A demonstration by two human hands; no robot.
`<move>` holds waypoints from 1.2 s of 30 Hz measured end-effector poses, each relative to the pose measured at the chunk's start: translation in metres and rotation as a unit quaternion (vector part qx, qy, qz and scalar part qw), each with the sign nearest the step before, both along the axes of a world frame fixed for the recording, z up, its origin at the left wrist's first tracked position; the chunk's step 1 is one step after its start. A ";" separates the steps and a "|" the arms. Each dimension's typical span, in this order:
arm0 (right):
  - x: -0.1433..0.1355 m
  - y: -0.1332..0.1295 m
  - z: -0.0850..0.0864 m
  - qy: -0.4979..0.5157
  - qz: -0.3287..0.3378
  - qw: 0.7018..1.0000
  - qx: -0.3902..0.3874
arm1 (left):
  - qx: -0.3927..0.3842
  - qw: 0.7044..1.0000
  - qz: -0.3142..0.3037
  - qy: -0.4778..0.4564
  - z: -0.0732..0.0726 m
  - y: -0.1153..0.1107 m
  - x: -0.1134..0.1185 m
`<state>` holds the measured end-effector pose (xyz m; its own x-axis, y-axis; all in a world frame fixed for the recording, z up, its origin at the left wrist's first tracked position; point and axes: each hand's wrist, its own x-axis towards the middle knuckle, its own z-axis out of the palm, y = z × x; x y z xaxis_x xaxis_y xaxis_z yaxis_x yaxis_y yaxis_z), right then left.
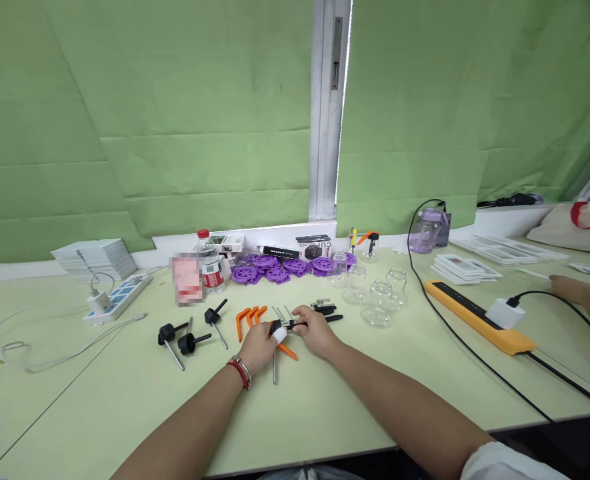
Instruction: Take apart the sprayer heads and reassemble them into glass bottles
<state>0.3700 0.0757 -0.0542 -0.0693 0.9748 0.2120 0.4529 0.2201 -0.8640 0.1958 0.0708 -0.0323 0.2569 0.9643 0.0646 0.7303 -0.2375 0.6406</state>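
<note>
My left hand [257, 348] is closed around a black spray head [275, 327], with a metal tube [275, 370] and an orange trigger lever [288, 351] sticking out below. A white covering wraps one of its digits. Pinched in my right hand [317, 331] is a small black rod-shaped part [299, 324], which meets the spray head; the fingers partly hide the joint. Beside the right fingers lie black plungers [333, 318] and springs [323, 303]. Loose orange levers [249, 319] and thin metal pins [277, 312] are just beyond the hands.
Black spray heads with metal tubes [187, 343] lie at left. Clear glass bottles [377, 310] stand at right, purple plastic parts [277, 273] behind. An orange power strip [479, 317] and black cable [455, 340] cross the right side, near another person's hand [572, 291].
</note>
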 end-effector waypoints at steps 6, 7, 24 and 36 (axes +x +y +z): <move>-0.003 0.003 0.002 -0.028 -0.005 0.999 -0.022 | 0.016 1.000 -0.001 0.023 0.006 -0.005 0.003; -0.003 0.003 0.001 -0.031 -0.005 0.999 -0.021 | 0.016 1.000 0.000 0.027 0.007 -0.005 0.003; -0.004 0.003 -0.001 -0.033 -0.011 0.999 -0.002 | 0.015 1.000 -0.002 0.028 0.003 -0.002 0.002; -0.003 0.002 -0.001 -0.038 -0.011 0.999 0.000 | 0.020 0.999 0.002 0.034 0.005 -0.003 0.003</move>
<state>0.3665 0.0778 -0.0553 -0.0635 0.9765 0.2061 0.5223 0.2085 -0.8269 0.1984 0.0682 -0.0276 0.2576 0.9624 0.0861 0.7728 -0.2587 0.5796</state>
